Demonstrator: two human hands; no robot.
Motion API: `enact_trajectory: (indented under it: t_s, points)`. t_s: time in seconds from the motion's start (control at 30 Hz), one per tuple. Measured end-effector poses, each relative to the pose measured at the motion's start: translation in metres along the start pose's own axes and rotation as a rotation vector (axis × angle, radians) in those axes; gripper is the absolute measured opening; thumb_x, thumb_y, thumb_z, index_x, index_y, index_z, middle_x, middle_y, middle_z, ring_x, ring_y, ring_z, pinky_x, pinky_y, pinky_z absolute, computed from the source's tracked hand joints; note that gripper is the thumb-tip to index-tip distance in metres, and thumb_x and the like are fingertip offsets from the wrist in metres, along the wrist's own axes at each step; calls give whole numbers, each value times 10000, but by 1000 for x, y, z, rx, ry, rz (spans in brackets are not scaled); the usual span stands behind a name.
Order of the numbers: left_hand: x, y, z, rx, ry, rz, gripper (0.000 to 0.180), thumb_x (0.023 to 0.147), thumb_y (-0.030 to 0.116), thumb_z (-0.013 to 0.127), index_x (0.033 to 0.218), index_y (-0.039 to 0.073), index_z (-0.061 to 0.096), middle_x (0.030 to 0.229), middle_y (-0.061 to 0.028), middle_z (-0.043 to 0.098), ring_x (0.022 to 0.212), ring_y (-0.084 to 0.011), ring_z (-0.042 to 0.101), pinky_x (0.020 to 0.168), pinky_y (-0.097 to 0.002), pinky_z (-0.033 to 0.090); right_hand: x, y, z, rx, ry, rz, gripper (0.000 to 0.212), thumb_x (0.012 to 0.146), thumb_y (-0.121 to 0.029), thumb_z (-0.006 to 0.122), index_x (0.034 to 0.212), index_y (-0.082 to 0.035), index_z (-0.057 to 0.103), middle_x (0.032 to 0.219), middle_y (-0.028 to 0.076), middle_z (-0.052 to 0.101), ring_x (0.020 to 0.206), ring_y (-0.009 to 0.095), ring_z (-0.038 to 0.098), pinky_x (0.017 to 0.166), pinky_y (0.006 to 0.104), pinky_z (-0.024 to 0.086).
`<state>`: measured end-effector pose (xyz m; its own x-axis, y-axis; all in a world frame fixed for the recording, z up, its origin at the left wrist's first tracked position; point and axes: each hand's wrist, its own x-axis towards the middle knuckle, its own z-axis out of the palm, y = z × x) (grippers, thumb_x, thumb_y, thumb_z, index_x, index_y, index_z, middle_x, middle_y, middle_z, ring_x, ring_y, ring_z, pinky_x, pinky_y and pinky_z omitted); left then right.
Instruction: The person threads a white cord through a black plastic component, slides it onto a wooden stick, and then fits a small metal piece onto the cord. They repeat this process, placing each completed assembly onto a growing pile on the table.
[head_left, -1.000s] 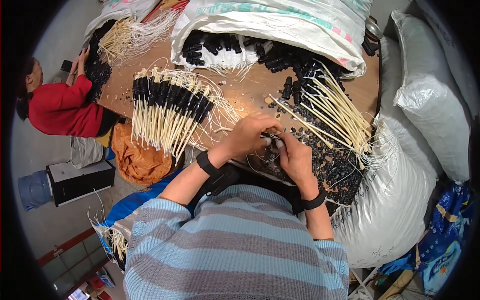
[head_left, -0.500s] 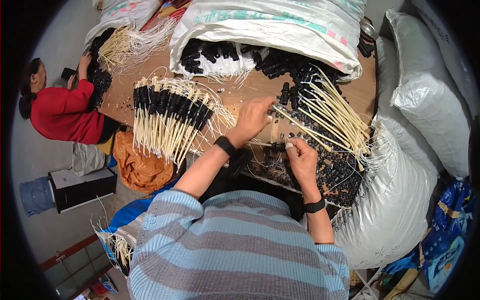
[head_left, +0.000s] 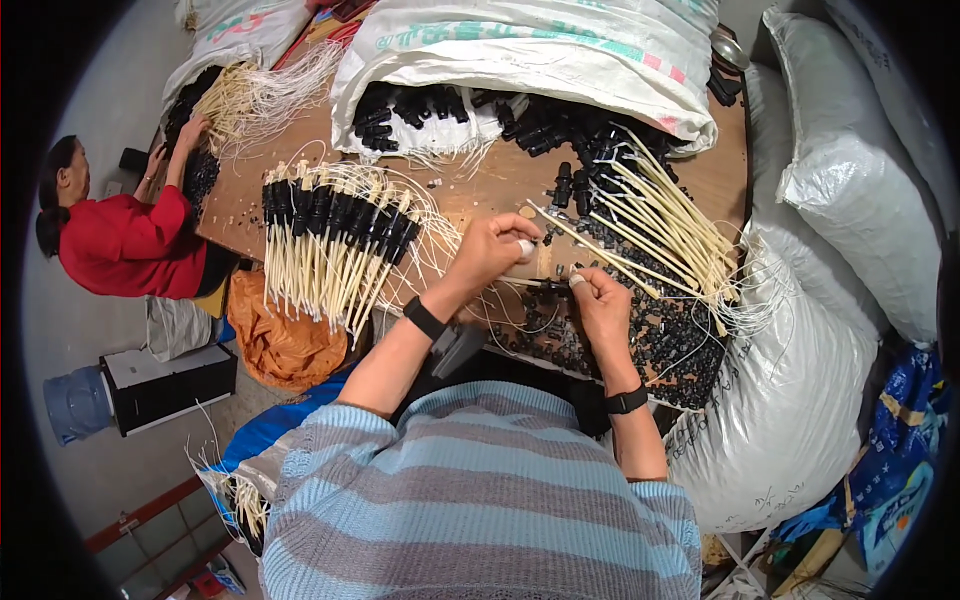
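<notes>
Front-left of the white woven sack [head_left: 530,65]: fanned smooth cream rods [head_left: 335,230] in black plastic sockets. Before its mouth, left hand [head_left: 493,252], fingertips close; from here I can't tell if gripping. Just right, slim black socket [head_left: 551,287], end pinched by right hand [head_left: 604,308]. Front-right of sack: straight cream-rod bundle [head_left: 672,222].

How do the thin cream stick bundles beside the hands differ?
The left bundle of thin cream sticks wears black sleeves; the right bundle shows none fitted. White wires trail from the left bundle's far end, but from the right bundle's near end. Both have cream sticks.
</notes>
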<state>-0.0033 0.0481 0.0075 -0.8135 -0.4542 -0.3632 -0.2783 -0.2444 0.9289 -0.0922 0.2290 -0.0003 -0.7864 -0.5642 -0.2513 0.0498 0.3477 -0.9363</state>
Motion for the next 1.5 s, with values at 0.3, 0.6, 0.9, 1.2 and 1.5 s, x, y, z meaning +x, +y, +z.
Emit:
enact_trajectory:
  t_s: [0.3,0.6,0.9,1.2,1.5]
  points:
    - [-20,-16,49,253,180,499,159,721,-107,581,843,-5,590,808,-23,634,710,-56,599,622,-202,488,3,-10,9,-20,-101,12,131,868,-123,632,811,-23,693,562,-56,531,508,18,432,458,216,305]
    - [-17,-13,47,366,273,547,227,679,4,670,903,44,672,767,-88,625,702,-224,627,654,-313,506,-2,-8,7,389,-126,76,131,913,-115,625,973,-11,677,656,-67,573,552,-4,452,489,173,327]
    - [-13,-18,34,504,287,627,113,647,73,683,758,63,701,672,-56,614,643,-242,583,593,-335,454,-8,-17,2,-181,-31,-273,72,887,-87,648,888,-25,685,594,-34,602,545,44,515,500,205,389]
    - [-27,7,30,583,-42,776,316,655,72,665,970,95,681,816,-92,681,783,-294,653,681,-403,517,-9,-18,-18,989,-261,144,158,900,-53,610,1034,22,648,667,-35,553,506,23,411,464,183,305]
    - [-23,8,14,767,-117,518,313,645,60,655,954,47,697,860,-146,693,782,-332,661,721,-385,531,-16,-35,-28,-683,-141,-775,402,776,-14,622,1166,-101,666,763,124,659,615,248,648,537,320,497]
